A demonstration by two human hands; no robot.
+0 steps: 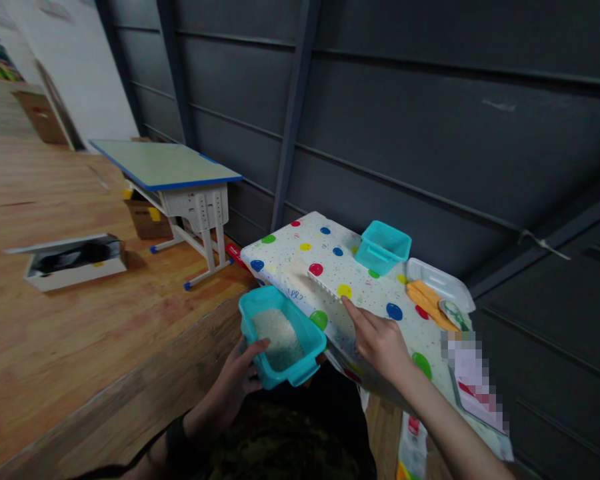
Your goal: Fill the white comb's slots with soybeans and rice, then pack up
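My left hand (245,367) is closed on the near left rim of a teal plastic container (307,327), its thumb over the edge. White grains (277,337), like rice, lie inside. The container is held, slightly tilted, at the table's near edge. My right hand (383,337) grips one end of a thin white strip with a toothed edge, like a comb (324,287). That strip reaches left, low over the patterned tablecloth (365,303). Beside it, a pale patch of fine grains (300,273) shows on the cloth; whether the strip touches it I cannot tell.
A second teal container (383,248) stands at the table's back, near the dark panelled wall (405,133). To its right are a clear plastic tray (443,280) and an orange cloth (425,301). A desk (165,167) and an open white box (77,267) stand left.
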